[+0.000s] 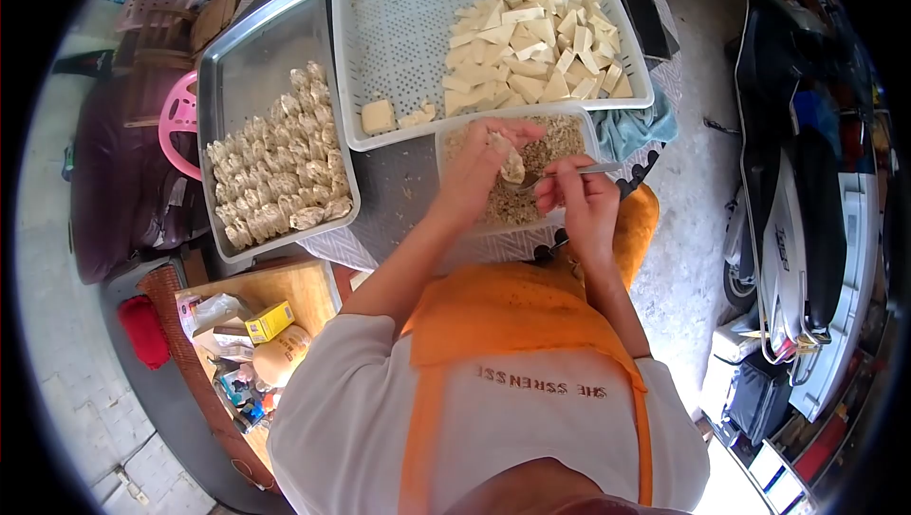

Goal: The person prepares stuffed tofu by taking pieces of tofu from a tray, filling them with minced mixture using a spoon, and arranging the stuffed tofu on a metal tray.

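My left hand is closed around a pale tofu piece above a white plastic tub. Inside the tub is a crumbly brown filling. My right hand grips a metal spoon, its bowl end close to the tofu and low over the filling. Behind the tub, a pale perforated basket bears a heap of cut tofu wedges. A metal tray on the left carries rows of filled tofu pieces.
A dark phone and a blue-green cloth lie by the basket's right side. To the left stand a pink chair and a low wooden table with a yellow box. A scooter is at the right.
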Action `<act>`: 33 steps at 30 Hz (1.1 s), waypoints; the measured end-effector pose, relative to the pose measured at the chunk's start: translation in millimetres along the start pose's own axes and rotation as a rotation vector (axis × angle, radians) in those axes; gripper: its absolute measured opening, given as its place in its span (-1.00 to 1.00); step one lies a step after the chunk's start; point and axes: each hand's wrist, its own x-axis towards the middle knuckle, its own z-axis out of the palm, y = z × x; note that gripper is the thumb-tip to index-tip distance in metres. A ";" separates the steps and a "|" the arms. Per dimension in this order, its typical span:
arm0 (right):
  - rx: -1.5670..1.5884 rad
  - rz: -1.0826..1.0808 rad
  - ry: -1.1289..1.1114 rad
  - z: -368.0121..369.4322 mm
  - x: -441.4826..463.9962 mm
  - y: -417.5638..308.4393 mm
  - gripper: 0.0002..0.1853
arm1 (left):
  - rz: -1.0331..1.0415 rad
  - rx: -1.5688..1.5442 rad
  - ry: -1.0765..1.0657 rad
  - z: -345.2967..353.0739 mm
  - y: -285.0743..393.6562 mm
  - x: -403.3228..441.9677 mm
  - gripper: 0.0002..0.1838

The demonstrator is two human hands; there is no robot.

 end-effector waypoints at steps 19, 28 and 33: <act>-0.365 -0.280 0.147 -10.5 23.5 3.1 -0.73 | -0.160 -0.231 0.092 -1.1 -2.3 -2.1 -0.69; -0.491 -0.347 0.137 -12.6 23.6 10.4 -0.72 | -0.383 -0.306 0.092 -3.7 6.8 -9.6 -0.57; -0.519 -0.361 0.131 -11.5 23.1 8.1 -0.73 | -0.348 -0.264 0.020 -9.7 5.1 -8.2 -0.62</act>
